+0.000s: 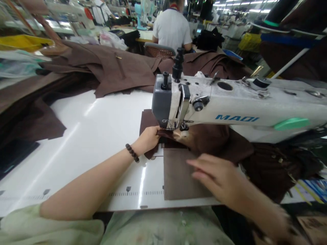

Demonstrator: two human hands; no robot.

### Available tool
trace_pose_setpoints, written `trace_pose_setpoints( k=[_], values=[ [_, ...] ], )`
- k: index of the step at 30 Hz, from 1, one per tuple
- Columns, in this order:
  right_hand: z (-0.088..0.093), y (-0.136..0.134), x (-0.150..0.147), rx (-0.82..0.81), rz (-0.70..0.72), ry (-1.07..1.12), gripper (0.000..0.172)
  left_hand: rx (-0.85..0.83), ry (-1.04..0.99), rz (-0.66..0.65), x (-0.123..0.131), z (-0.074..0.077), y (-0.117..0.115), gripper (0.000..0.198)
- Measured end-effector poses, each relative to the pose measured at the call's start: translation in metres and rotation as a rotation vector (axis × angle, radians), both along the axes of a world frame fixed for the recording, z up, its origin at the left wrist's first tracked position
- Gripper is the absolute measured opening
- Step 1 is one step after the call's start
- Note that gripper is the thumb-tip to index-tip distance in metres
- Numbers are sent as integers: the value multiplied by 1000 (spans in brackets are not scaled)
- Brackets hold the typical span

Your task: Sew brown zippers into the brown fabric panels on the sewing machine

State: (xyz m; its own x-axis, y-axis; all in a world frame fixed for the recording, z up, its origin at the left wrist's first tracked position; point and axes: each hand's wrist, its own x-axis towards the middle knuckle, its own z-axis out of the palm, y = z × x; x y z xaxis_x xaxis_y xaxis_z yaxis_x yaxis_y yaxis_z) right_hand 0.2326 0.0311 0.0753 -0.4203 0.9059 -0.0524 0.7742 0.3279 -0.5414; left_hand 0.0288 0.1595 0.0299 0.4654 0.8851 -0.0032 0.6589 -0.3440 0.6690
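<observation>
A white sewing machine [230, 105] stands on a white table [97, 136]. Brown fabric [178, 173] lies under its needle and runs toward me. My left hand [149, 137], with a dark bead bracelet on the wrist, pinches the fabric's edge just left of the presser foot. My right hand [217, 177] lies on the fabric in front of the machine with its fingers stretched out flat, slightly blurred. A bunched brown part of the garment [219, 143] sits under the machine arm to the right.
More brown fabric pieces [114, 68] are piled at the back and left of the table. A person in a white shirt [172, 29] sits with their back to me at a station beyond. A ruler scale [133, 193] runs along the table's front edge.
</observation>
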Motion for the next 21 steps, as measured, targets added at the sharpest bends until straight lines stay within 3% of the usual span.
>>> trace_pose_setpoints(
  k=[4,8,12,16,18,21],
  values=[
    [-23,18,-38,-161,-26,-235,46,-30,-36,-24,0,1,3,29],
    [-29,37,-44,-211,-54,-157,65,-38,-60,-74,0,2,-3,16],
    [-29,40,-39,-197,-73,-83,63,118,85,-128,4,-1,-15,36],
    [-29,36,-37,-196,-87,-38,59,206,138,-163,9,-2,-24,13],
    [-28,35,-33,-303,-39,9,61,218,120,-178,8,-1,-24,16],
    [-29,40,-24,-612,120,94,60,203,31,-163,2,0,-20,17]
  ],
)
